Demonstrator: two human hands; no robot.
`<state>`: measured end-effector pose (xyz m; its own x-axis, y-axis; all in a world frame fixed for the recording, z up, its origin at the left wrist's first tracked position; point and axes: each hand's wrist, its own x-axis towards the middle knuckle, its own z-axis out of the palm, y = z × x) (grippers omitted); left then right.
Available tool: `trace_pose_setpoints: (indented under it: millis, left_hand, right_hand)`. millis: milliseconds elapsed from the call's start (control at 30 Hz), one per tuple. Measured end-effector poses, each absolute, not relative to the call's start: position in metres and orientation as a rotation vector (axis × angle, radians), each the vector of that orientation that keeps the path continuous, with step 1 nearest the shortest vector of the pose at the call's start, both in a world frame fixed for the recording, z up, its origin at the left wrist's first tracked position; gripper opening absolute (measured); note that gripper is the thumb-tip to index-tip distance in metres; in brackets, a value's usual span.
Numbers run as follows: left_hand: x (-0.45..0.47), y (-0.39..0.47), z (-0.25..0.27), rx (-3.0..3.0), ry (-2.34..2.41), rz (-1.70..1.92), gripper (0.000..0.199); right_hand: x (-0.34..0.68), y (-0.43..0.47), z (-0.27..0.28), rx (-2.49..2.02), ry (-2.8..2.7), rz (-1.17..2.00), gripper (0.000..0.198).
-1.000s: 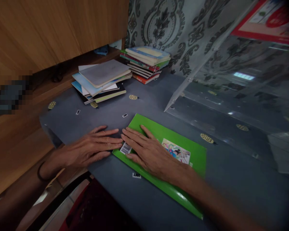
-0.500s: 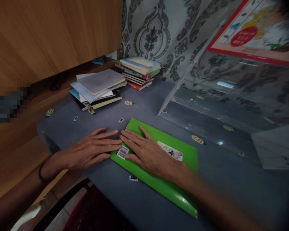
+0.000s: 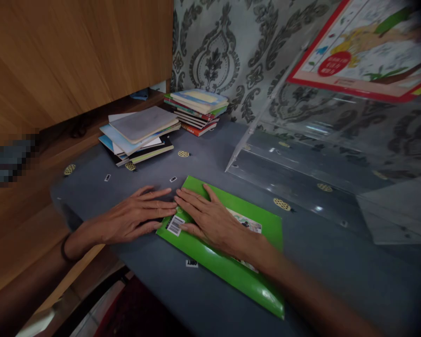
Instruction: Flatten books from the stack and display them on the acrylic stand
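Note:
A bright green book with a barcode and a small picture on its cover lies flat on the grey table. My right hand rests palm down across the cover, fingers stretched toward the book's left edge and thumb beside the barcode. At that edge is my left hand, spread out, with its fingertips touching the corner of the book and close to the right fingers. Part of the cover picture is hidden under my right hand and wrist. Neither hand grips anything.
Two piles of books stand at the back: a loose stack and a neater stack by the patterned wall. On the right, a clear plastic stand holds a red-bordered book. A wooden cabinet borders the left.
The view has shifted slightly, so the piles and stand appear a little lower and further left. Both hands keep nearly the same place on the green book.

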<state>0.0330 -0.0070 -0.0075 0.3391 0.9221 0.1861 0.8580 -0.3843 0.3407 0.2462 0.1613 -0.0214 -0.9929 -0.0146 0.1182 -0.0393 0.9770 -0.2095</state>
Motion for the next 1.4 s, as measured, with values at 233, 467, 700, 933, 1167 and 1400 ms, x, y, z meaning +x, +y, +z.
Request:
trace_pose_setpoints:
  millis: [233,467,700,933,1167,1400]
  left_hand:
    - [0.033,-0.003,-0.005,2.384,1.634,0.538,0.044]
    - [0.033,0.005,-0.002,2.353,1.648,0.478,0.046]
    - [0.031,0.01,-0.001,2.391,1.64,0.485,0.047]
    - [0.028,0.018,-0.003,2.389,1.643,0.456,0.049]
    - [0.026,0.025,-0.005,2.326,1.686,0.411,0.054]
    - [0.027,0.035,-0.002,2.326,1.701,0.368,0.055]
  right_hand:
    - [0.245,0.163,-0.023,0.04,-2.998,0.327,0.063]
    - [0.242,0.168,-0.024,-0.017,-2.979,0.287,0.065]
    - [0.24,0.171,-0.021,-0.041,-3.021,0.304,0.068]
    - [0.237,0.173,-0.018,-0.114,-3.031,0.291,0.072]
    - [0.235,0.177,-0.021,-0.148,-3.018,0.34,0.084]
    - [0.232,0.178,-0.019,-0.193,-2.994,0.384,0.087]
